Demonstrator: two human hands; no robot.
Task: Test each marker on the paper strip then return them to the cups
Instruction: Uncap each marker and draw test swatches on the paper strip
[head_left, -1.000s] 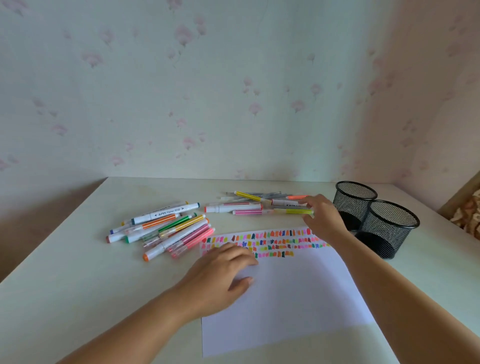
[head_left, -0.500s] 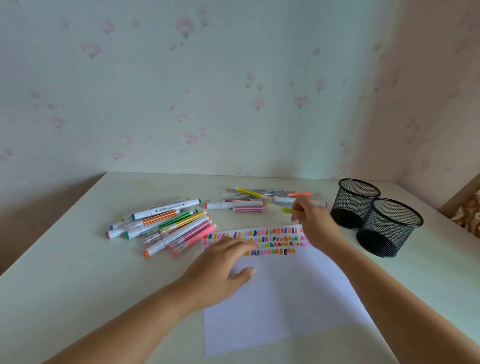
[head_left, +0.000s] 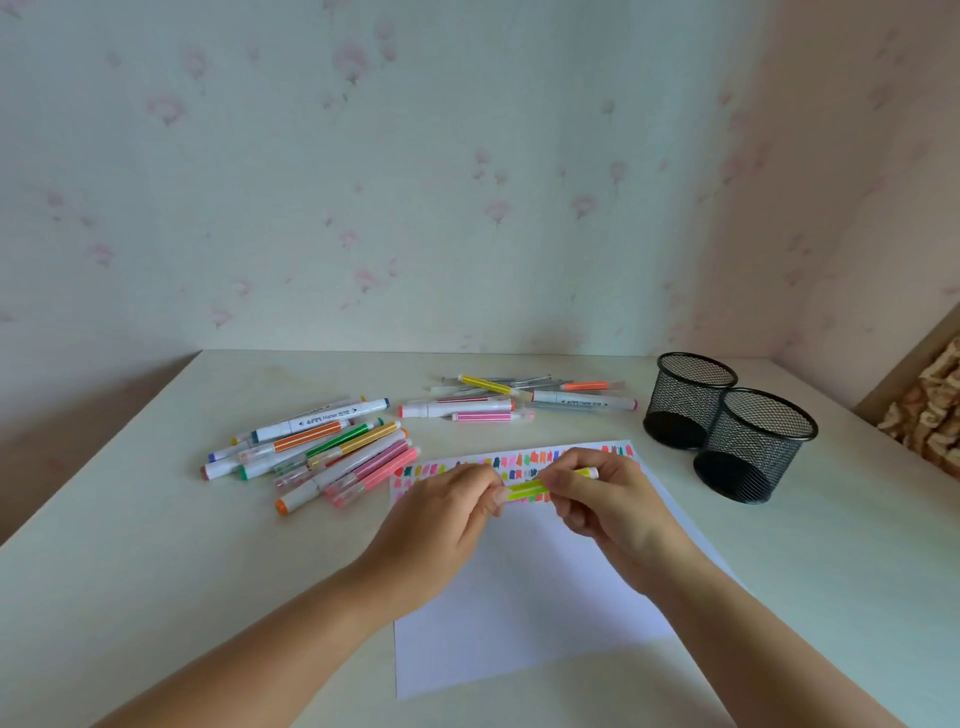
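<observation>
Yellow marker (head_left: 527, 489): held lying nearly level above the far end of the paper, between the two hands and clear of the sheet.
Left hand (head_left: 447, 514): back turned up, forearm coming in from the near left; thumb and fingertips pinch the marker's left end.
Right hand (head_left: 608, 499): fingers curled round the barrel; the marker's right end pokes out past them.
Hands together: close, almost touching, both clamped on the one marker.
Paper (head_left: 519, 597): white sheet flat on the bench, rows of colour swatches (head_left: 524, 460) along its far edge, partly hidden by the hands.
Left pile of markers (head_left: 322, 447): a loose heap lying left of the sheet.
Rear group of markers (head_left: 519, 400): scattered beyond the sheet, near the wall.
Mesh cups: two black ones, rear cup (head_left: 685, 410) and near cup (head_left: 753, 457), upright, touching, to the right of the sheet.
Bench (head_left: 130, 545): pale top, set into a corner of floral wallpaper.
</observation>
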